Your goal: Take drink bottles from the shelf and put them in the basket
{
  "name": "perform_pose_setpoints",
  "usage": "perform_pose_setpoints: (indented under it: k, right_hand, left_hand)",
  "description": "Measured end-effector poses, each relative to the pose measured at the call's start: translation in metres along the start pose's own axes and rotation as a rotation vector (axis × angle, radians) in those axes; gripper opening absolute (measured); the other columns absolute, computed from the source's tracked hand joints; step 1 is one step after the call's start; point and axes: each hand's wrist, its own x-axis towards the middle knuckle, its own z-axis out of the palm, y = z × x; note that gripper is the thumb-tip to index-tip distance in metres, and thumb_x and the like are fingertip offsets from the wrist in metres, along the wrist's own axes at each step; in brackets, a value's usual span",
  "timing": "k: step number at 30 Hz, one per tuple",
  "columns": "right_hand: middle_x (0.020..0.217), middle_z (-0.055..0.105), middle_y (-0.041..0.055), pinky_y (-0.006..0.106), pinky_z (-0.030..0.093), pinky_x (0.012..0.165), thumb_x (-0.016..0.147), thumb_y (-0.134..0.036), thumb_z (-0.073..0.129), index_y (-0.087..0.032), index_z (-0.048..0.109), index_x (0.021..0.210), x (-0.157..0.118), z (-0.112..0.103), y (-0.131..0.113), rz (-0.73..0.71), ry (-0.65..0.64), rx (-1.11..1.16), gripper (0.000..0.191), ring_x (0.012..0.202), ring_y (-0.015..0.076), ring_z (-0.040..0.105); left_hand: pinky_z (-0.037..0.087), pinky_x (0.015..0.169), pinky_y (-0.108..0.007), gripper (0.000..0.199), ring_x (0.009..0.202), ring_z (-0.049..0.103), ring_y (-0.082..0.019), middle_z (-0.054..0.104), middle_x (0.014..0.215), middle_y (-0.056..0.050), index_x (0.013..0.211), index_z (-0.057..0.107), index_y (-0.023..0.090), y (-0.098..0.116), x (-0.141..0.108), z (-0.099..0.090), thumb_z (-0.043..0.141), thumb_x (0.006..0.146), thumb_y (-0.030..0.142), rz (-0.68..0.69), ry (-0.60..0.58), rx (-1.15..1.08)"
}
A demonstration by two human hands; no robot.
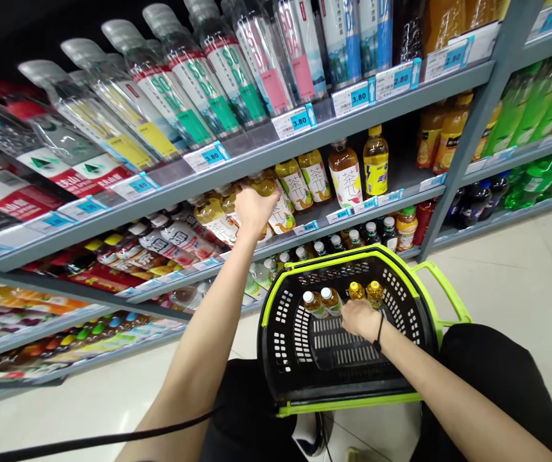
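- Right hand is in the basket, by yellow-capped bottles; can't tell its grip. Bumps could tip them.
- Left hand touches a tea bottle on the shelf; grip hidden. Tugging could topple others.

The basket looks like smooth black plastic with a slight sheen, and its lime-green rim and handle look like glossier plastic. The shelf edges appear to be painted grey metal, smooth and faintly shiny. The soda bottles are clear, glossy plastic under slick printed labels; the green bottles look like shiny translucent plastic. The price tags have a smooth, glossy face. The floor tiles are pale, smooth and polished, while the trousers look like matt black cloth.
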Motion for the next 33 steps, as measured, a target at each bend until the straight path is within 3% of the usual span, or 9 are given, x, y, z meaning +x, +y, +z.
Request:
perform_pose_setpoints:
  k: [4,8,13,21,26,29,33]
  right_hand:
    - [0.118,0.073,0.0295,0.053,0.06,0.086,0.087,-0.02,0.064,-0.006,0.076,0.113,0.0,0.003,-0.001,-0.013,0.002,0.001,0.033,0.109,0.039,0.073]
    - [0.119,0.073,0.0293,0.053,0.06,0.086,0.087,-0.02,0.063,-0.006,0.077,0.112,0.0,0.004,0.0,-0.015,-0.002,-0.002,0.031,0.108,0.039,0.074]
    - [0.117,0.073,0.0294,0.052,0.059,0.087,0.088,-0.022,0.063,-0.007,0.077,0.112,0.0,0.003,0.0,-0.018,-0.011,-0.01,0.031,0.108,0.0384,0.074]
    - [0.116,0.074,0.0288,0.049,0.06,0.087,0.09,-0.019,0.061,-0.005,0.077,0.112,-0.008,0.0,-0.001,-0.005,-0.026,-0.033,0.031,0.107,0.0371,0.074]
    - [0.117,0.074,0.0281,0.046,0.06,0.091,0.092,-0.018,0.06,-0.004,0.077,0.113,-0.016,-0.006,-0.001,0.015,-0.03,-0.025,0.031,0.112,0.0361,0.073]
    - [0.118,0.073,0.0284,0.047,0.059,0.092,0.092,-0.019,0.061,-0.002,0.077,0.114,-0.017,-0.009,-0.001,0.024,-0.032,-0.006,0.031,0.113,0.0367,0.072]
    - [0.116,0.074,0.0294,0.046,0.058,0.093,0.091,-0.019,0.062,-0.003,0.076,0.111,-0.017,-0.012,0.0,0.021,-0.018,0.033,0.029,0.114,0.0382,0.072]
  left_hand:
    - [0.055,0.091,-0.049,0.073,0.104,0.069,-0.044,0.073,0.109,-0.028,0.106,0.071,0.007,0.003,-0.007,-0.008,0.07,0.069,0.07,0.012,-0.008,0.0]
    - [0.053,0.098,-0.049,0.077,0.116,0.066,-0.043,0.069,0.125,-0.026,0.122,0.065,0.01,-0.002,-0.011,-0.017,0.07,0.072,0.069,0.114,-0.008,-0.043]
    - [0.053,0.094,-0.051,0.088,0.113,0.066,-0.045,0.071,0.116,-0.026,0.126,0.058,0.007,-0.017,-0.019,-0.014,0.075,0.068,0.07,0.124,-0.018,-0.105]
    - [0.052,0.092,-0.042,0.077,0.103,0.068,-0.033,0.07,0.112,-0.016,0.119,0.055,0.013,-0.043,-0.05,0.01,0.077,0.069,0.069,0.268,0.219,-0.259]
    - [0.052,0.095,-0.044,0.078,0.104,0.068,-0.033,0.071,0.111,-0.016,0.121,0.056,0.012,-0.047,-0.061,0.012,0.078,0.069,0.066,0.148,0.285,-0.303]
    - [0.052,0.1,-0.04,0.072,0.111,0.068,-0.028,0.07,0.119,-0.015,0.123,0.055,0.013,-0.043,-0.069,0.0,0.074,0.076,0.064,0.052,0.322,-0.381]
    - [0.054,0.103,-0.036,0.062,0.119,0.067,-0.024,0.066,0.13,-0.014,0.131,0.05,0.015,-0.041,-0.081,-0.026,0.063,0.089,0.058,0.042,0.336,-0.435]
